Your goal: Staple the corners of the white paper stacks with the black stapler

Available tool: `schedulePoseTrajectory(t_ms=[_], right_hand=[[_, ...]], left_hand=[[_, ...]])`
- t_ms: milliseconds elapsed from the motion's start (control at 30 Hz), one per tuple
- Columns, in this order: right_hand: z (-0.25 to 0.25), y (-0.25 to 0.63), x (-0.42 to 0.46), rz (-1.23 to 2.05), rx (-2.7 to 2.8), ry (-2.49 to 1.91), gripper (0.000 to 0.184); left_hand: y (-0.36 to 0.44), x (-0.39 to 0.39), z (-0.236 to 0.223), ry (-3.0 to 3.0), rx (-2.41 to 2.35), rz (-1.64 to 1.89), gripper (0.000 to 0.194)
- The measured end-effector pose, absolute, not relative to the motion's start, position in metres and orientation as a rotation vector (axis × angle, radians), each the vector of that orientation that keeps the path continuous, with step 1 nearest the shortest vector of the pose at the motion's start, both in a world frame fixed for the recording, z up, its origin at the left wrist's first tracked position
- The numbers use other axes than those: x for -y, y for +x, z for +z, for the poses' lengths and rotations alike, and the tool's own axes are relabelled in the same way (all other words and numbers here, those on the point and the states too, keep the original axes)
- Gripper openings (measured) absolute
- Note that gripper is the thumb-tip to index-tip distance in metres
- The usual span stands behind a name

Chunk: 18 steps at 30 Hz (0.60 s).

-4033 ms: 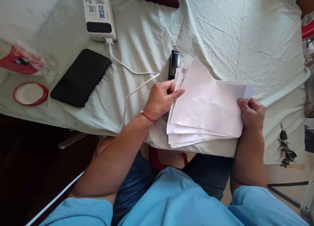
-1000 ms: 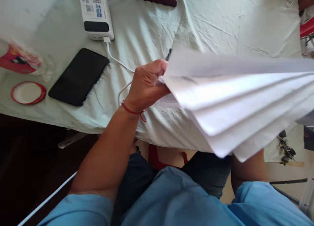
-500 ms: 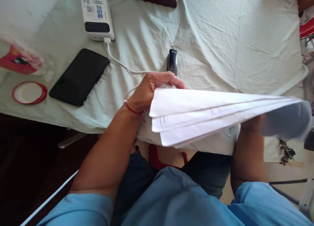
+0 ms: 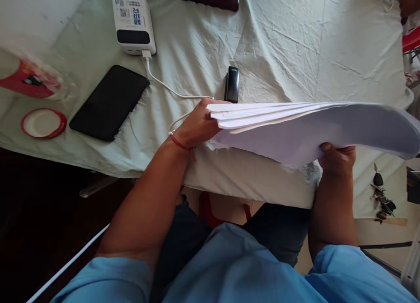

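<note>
Several papers [image 4: 288,132] sit over the near side of the desk [image 4: 288,44], long axis running left to right, fanned ends pointing left, the other end curving at right. Your right hand [image 4: 337,158] grips their lower edge, thumb on top. Your left hand [image 4: 201,124] meets the fanned ends; with its fingers hidden, I can't tell whether it grips.
</note>
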State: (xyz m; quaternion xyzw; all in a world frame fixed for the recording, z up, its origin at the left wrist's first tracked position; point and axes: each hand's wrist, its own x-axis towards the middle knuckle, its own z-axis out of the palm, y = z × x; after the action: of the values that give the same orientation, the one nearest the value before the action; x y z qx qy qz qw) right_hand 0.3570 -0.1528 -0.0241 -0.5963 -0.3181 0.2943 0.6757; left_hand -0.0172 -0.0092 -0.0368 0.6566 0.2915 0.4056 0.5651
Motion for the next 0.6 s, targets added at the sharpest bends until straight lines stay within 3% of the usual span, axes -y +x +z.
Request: schedulePoseTrajectory(t_ms=[133, 200, 367, 600], right_hand=[[-0.023, 0.353, 0.153, 0.7, 0.687, -1.378, 0.078], [-0.025, 0.351, 0.152, 0.674, 0.69, -1.394, 0.072], [-0.032, 0.355, 0.147, 0.523, 0.704, -1.276, 0.042], [-0.025, 0.363, 0.151, 0.579, 0.688, -1.255, 0.057]], left_hand=[[-0.013, 0.01, -0.025, 1.577, -0.553, 0.777, 0.055], [-0.008, 0.014, -0.021, 1.532, -0.521, 0.819, 0.059], [-0.005, 0.019, -0.015, 1.437, -0.403, 1.069, 0.033], [-0.021, 0.017, -0.014, 1.505, -0.564, 0.852, 0.039]])
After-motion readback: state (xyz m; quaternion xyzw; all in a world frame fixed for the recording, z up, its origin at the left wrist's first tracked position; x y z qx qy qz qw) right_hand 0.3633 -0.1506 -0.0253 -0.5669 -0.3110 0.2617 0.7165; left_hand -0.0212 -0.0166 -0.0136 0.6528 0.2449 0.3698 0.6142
